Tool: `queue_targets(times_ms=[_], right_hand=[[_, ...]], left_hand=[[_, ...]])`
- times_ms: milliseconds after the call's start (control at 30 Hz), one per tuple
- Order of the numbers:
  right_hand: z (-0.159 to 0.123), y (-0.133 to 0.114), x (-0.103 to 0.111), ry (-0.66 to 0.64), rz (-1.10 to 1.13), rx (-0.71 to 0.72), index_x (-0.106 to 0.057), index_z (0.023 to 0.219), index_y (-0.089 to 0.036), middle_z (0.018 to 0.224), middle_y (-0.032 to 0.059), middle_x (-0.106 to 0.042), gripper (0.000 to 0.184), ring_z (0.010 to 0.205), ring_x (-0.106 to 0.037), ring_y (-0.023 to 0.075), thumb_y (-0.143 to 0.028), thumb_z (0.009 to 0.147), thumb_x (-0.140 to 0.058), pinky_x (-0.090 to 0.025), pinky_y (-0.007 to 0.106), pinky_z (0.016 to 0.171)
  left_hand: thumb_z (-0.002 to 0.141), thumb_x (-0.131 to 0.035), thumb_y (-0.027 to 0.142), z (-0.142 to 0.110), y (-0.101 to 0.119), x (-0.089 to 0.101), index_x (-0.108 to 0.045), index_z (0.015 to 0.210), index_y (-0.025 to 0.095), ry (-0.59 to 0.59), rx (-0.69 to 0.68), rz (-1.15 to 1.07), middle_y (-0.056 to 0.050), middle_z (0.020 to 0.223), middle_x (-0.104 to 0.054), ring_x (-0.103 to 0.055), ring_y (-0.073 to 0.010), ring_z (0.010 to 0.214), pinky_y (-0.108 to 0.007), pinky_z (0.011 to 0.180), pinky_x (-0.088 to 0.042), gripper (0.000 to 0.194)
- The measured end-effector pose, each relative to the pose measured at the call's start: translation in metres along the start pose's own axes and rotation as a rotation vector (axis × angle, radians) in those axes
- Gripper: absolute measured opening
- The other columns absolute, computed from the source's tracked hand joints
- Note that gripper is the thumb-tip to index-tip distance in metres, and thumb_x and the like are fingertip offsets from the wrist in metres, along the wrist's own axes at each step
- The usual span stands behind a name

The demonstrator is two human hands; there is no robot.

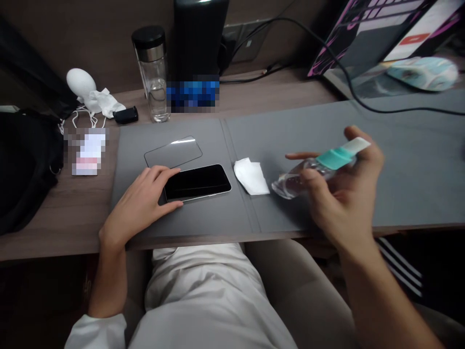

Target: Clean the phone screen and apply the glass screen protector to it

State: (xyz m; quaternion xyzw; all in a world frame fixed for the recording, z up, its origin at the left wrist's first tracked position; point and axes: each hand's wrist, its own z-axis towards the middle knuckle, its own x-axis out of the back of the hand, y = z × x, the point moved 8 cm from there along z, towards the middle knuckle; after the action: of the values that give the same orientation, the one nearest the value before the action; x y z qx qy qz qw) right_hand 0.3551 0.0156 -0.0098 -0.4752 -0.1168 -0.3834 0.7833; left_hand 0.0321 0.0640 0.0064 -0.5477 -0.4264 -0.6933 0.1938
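Observation:
A black smartphone (198, 181) lies screen up on a grey desk mat (203, 218). My left hand (140, 203) rests on the mat with thumb and fingers around the phone's left end. My right hand (343, 186) is closed around a small clear spray bottle (319, 167) with a teal collar and pale cap, held tilted above the mat. A folded white wipe (250, 177) lies between the phone and the bottle. A glass screen protector (173, 151) lies flat just behind the phone.
A clear water bottle (152, 72) with a black lid stands at the back beside a tall black object (198, 43). A black bag (25, 165) sits at the left, near a white mask (103, 103). An open laptop (381, 34) and a cable (345, 77) are at the right.

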Motion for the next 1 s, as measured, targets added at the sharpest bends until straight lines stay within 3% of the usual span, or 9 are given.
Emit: queue_targets(times_ms=[133, 267, 367, 500, 667, 733, 833, 900, 1000], right_hand=[[-0.006, -0.013, -0.014, -0.190, 0.439, -0.105, -0.021, 0.171, -0.027, 0.114, 0.0185, -0.075, 0.077, 0.083, -0.076, 0.0277, -0.051, 0.106, -0.054, -0.063, 0.042, 0.068], [-0.016, -0.038, -0.029, -0.385, 0.541, -0.120, -0.008, 0.173, -0.028, 0.097, 0.0098, -0.070, 0.070, 0.070, -0.071, 0.0257, -0.048, 0.110, -0.031, -0.061, 0.045, 0.068], [-0.021, -0.046, -0.038, -0.473, 0.628, -0.187, -0.008, 0.172, -0.030, 0.093, 0.0060, -0.068, 0.068, 0.060, -0.067, 0.0238, -0.044, 0.108, -0.022, -0.059, 0.042, 0.057], [-0.021, -0.048, -0.042, -0.474, 0.775, -0.268, -0.015, 0.170, -0.030, 0.096, 0.0048, -0.065, 0.069, 0.052, -0.062, 0.0214, -0.044, 0.104, -0.029, -0.052, 0.036, 0.041], [-0.026, -0.043, -0.046, -0.488, 0.729, -0.283, -0.019, 0.169, -0.028, 0.102, 0.0063, -0.069, 0.070, 0.056, -0.064, 0.0212, -0.045, 0.105, -0.040, -0.056, 0.038, 0.045], [-0.026, -0.040, -0.044, -0.405, 0.700, -0.288, -0.026, 0.167, -0.030, 0.092, 0.0033, -0.067, 0.070, 0.061, -0.064, 0.0226, -0.047, 0.104, -0.050, -0.059, 0.039, 0.050], [-0.027, -0.038, -0.041, -0.299, 0.747, -0.332, -0.041, 0.159, -0.038, 0.082, -0.0010, -0.058, 0.061, 0.059, -0.059, 0.0208, -0.046, 0.102, -0.060, -0.055, 0.034, 0.045], [-0.029, -0.038, -0.045, -0.330, 0.843, -0.423, -0.050, 0.153, -0.041, 0.088, 0.0001, -0.058, 0.055, 0.058, -0.057, 0.0183, -0.048, 0.100, -0.063, -0.051, 0.031, 0.040], [-0.032, -0.039, -0.050, -0.420, 0.963, -0.543, -0.061, 0.144, -0.039, 0.099, 0.0023, -0.061, 0.053, 0.064, -0.062, 0.0188, -0.051, 0.093, -0.067, -0.056, 0.032, 0.044]], left_hand=[[0.096, -0.079, 0.039, -0.001, 0.001, 0.000, -0.046, 0.154, 0.031, -0.013, 0.022, -0.032, -0.007, 0.145, -0.057, -0.057, -0.0289, 0.133, -0.046, 0.113, -0.050, 0.067], [0.096, -0.080, 0.040, -0.001, 0.002, 0.001, -0.046, 0.152, 0.031, -0.009, 0.010, -0.029, -0.006, 0.144, -0.056, -0.055, -0.0285, 0.134, -0.046, 0.114, -0.049, 0.067], [0.094, -0.082, 0.039, 0.000, 0.004, 0.004, -0.046, 0.151, 0.032, 0.013, -0.007, -0.020, -0.005, 0.142, -0.056, -0.054, -0.0285, 0.133, -0.048, 0.116, -0.047, 0.068], [0.095, -0.080, 0.035, 0.000, 0.005, 0.005, -0.046, 0.149, 0.033, 0.027, -0.009, -0.063, -0.005, 0.141, -0.054, -0.055, -0.0282, 0.133, -0.046, 0.114, -0.049, 0.064], [0.096, -0.079, 0.030, -0.001, 0.003, 0.003, -0.043, 0.150, 0.036, 0.005, 0.028, -0.114, -0.004, 0.144, -0.049, -0.062, -0.0241, 0.128, -0.040, 0.109, -0.053, 0.065], [0.096, -0.078, 0.031, -0.002, 0.003, 0.003, -0.041, 0.151, 0.037, 0.002, 0.034, -0.122, -0.003, 0.146, -0.048, -0.063, -0.0232, 0.125, -0.039, 0.107, -0.054, 0.067], [0.096, -0.077, 0.033, -0.003, 0.004, 0.004, -0.039, 0.153, 0.037, 0.023, 0.029, -0.133, -0.004, 0.147, -0.047, -0.062, -0.0238, 0.127, -0.039, 0.106, -0.055, 0.068], [0.097, -0.077, 0.034, -0.003, 0.004, 0.005, -0.039, 0.154, 0.037, 0.030, 0.029, -0.139, -0.004, 0.148, -0.048, -0.063, -0.0238, 0.124, -0.040, 0.104, -0.056, 0.069], [0.096, -0.076, 0.036, -0.003, 0.004, 0.004, -0.038, 0.155, 0.038, 0.024, 0.037, -0.143, -0.005, 0.148, -0.049, -0.065, -0.0236, 0.119, -0.041, 0.102, -0.057, 0.070]])
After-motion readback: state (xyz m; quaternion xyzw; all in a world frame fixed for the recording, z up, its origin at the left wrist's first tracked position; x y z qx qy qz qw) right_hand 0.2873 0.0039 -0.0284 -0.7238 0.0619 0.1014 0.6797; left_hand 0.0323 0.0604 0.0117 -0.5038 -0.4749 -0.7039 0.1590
